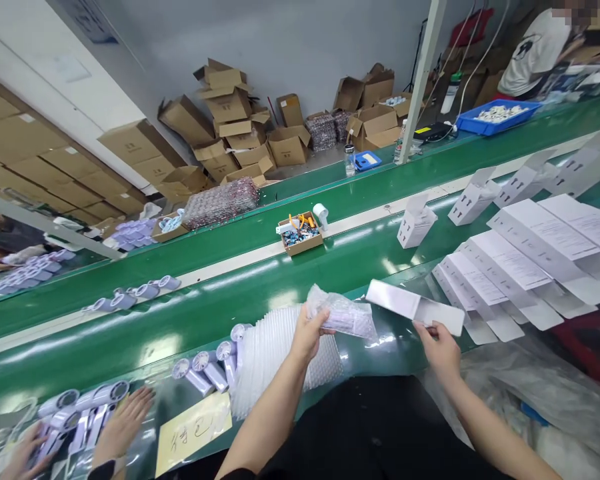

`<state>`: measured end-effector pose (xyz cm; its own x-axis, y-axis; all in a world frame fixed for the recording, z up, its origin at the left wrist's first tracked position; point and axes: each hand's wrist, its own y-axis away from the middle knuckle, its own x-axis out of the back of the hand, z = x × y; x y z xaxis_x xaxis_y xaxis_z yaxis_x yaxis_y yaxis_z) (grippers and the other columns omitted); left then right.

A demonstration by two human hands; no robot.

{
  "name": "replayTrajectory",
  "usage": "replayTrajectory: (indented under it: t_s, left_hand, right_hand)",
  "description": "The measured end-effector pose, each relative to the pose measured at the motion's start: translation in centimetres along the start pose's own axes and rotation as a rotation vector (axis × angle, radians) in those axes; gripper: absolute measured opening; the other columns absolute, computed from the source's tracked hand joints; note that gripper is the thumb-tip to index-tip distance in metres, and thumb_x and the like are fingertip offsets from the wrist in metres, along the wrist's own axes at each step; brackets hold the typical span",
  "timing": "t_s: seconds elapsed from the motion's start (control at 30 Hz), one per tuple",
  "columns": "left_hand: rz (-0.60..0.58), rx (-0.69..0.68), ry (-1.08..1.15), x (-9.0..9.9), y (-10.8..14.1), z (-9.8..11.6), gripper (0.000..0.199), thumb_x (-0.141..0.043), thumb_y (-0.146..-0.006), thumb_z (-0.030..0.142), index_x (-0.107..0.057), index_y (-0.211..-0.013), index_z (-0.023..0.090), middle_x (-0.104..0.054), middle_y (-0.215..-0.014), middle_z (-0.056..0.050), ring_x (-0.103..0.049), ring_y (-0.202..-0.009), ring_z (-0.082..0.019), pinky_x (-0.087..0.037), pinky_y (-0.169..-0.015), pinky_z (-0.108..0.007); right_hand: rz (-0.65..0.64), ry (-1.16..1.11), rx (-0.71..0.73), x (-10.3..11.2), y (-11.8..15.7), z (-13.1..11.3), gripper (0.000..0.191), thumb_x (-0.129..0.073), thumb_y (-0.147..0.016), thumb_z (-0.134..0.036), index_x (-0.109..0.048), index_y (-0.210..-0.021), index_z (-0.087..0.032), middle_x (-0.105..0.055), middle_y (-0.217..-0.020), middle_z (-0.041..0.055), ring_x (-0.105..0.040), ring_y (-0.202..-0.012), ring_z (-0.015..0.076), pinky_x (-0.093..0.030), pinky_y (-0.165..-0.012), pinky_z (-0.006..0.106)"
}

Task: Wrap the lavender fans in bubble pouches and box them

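In the middle of the head view, my left hand point(310, 331) is closed around a bubble-wrap bag point(347, 316) with something pale purple inside. My right hand point(439, 350) pinches the open flap of a white carton point(393, 299), which lies tilted with its open end toward me. A small gap separates the bag from the carton. Under my left forearm lies a stack of bubble-wrap bags point(265, 353). Several pale purple handheld devices with round heads point(210, 370) rest to the left of that stack.
Open white cartons point(505, 267) stand in rows at the right. A co-worker's hands point(125, 423) are among more purple devices point(87, 407) at lower left. A handwritten yellow card point(195, 430) lies nearby. Beyond, a small cardboard tray of tools and parts point(303, 243) sits by the green conveyor point(250, 283).
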<state>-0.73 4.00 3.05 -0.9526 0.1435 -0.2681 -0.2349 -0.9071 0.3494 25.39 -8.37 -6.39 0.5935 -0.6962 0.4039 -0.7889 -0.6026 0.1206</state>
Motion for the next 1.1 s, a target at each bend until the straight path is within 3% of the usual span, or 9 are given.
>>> replayTrajectory:
  t_s: [0.1,0.2,0.33,0.47,0.57,0.7,0.87,1.0,1.1]
  left_hand:
    - [-0.03,-0.053,0.108,0.2,0.3,2.0,0.051,-0.074,-0.064,0.036,-0.048,-0.104,0.018,-0.061,-0.086,-0.002,-0.061,-0.064,-0.014,-0.05,-0.047,-0.022]
    - [-0.074,-0.102,0.14,-1.0,0.6,3.1,0.057,-0.073,-0.065,0.036,-0.044,-0.111,0.02,-0.061,-0.092,-0.003,-0.061,-0.066,-0.014,-0.052,-0.048,-0.023]
    - [0.032,-0.184,-0.041,-2.1,0.4,3.3,0.051,-0.064,-0.073,0.037,-0.042,-0.116,0.02,-0.06,-0.096,-0.004,-0.061,-0.069,-0.014,-0.052,-0.051,-0.023]
    - [0.166,-0.408,-0.578,-1.8,0.7,3.1,0.033,-0.054,-0.081,0.035,-0.047,-0.11,0.019,-0.06,-0.091,-0.005,-0.06,-0.079,-0.019,-0.053,-0.068,-0.031]
    - [-0.021,-0.577,-1.099,-3.1,1.1,2.7,0.023,-0.05,-0.084,0.032,-0.054,-0.104,0.02,-0.058,-0.099,-0.009,-0.055,-0.095,-0.023,-0.046,-0.085,-0.036]
    - [-0.143,-0.565,-1.513,-6.4,0.0,1.9,0.028,-0.044,-0.088,0.034,-0.053,-0.107,0.016,-0.056,-0.099,-0.013,-0.053,-0.097,-0.026,-0.044,-0.083,-0.037]
    - [-0.206,-0.597,-1.706,-6.6,-0.6,-0.4,0.046,-0.052,-0.084,0.045,-0.05,-0.117,0.014,-0.052,-0.115,-0.019,-0.045,-0.113,-0.034,-0.039,-0.089,-0.049]
    - [-0.257,-0.658,-1.711,-4.6,0.3,-2.5,0.055,-0.054,-0.081,0.051,-0.044,-0.13,0.027,-0.032,-0.143,-0.012,-0.018,-0.133,-0.039,-0.015,-0.102,-0.065]
    - [-0.244,-0.589,-1.662,-4.5,0.3,-2.8,0.063,-0.058,-0.076,0.056,-0.043,-0.131,0.03,-0.029,-0.145,-0.01,-0.014,-0.134,-0.041,-0.008,-0.103,-0.068]
  right_hand:
    - [-0.161,0.247,0.564,0.0,0.6,-2.6,0.034,-0.064,-0.071,-0.053,-0.062,-0.079,-0.02,-0.062,-0.074,0.0069,-0.054,-0.087,0.0279,-0.042,-0.088,0.048]
    - [-0.368,0.254,0.847,-1.8,0.5,-4.6,0.025,-0.062,-0.077,-0.044,-0.064,-0.086,-0.021,-0.058,-0.079,0.0071,-0.053,-0.086,0.0253,-0.045,-0.083,0.042]
    - [-0.477,0.184,0.809,-5.2,0.8,-5.1,0.034,-0.067,-0.071,-0.043,-0.063,-0.097,-0.021,-0.048,-0.095,0.0073,-0.054,-0.086,0.0236,-0.049,-0.079,0.039]
    - [-0.441,0.178,0.832,-7.4,1.6,-4.8,0.035,-0.066,-0.071,-0.039,-0.059,-0.101,-0.021,-0.037,-0.116,0.0112,-0.05,-0.103,0.0273,-0.045,-0.091,0.043]
    - [-0.484,0.159,0.901,-8.2,1.9,-4.9,0.033,-0.062,-0.075,-0.032,-0.053,-0.105,-0.022,-0.032,-0.125,0.0124,-0.047,-0.112,0.0273,-0.042,-0.096,0.044]
    - [-0.513,0.127,0.864,-8.0,1.4,-4.7,0.038,-0.062,-0.073,-0.029,-0.046,-0.106,-0.021,-0.037,-0.123,0.0133,-0.044,-0.117,0.0286,-0.042,-0.095,0.046]
    - [-0.595,-0.061,0.699,-7.2,0.4,-3.6,0.048,-0.067,-0.069,-0.031,-0.044,-0.11,-0.022,-0.037,-0.127,0.0134,-0.042,-0.12,0.0275,-0.046,-0.091,0.045]
    - [-0.682,-0.213,0.555,-7.3,0.3,-3.5,0.054,-0.071,-0.064,-0.03,-0.046,-0.111,-0.023,-0.039,-0.131,0.0117,-0.041,-0.121,0.0272,-0.047,-0.091,0.044]
    - [-0.712,-0.202,0.503,-7.3,-0.5,-4.8,0.053,-0.07,-0.063,-0.027,-0.048,-0.111,-0.023,-0.045,-0.128,0.0097,-0.046,-0.116,0.0271,-0.047,-0.09,0.044]
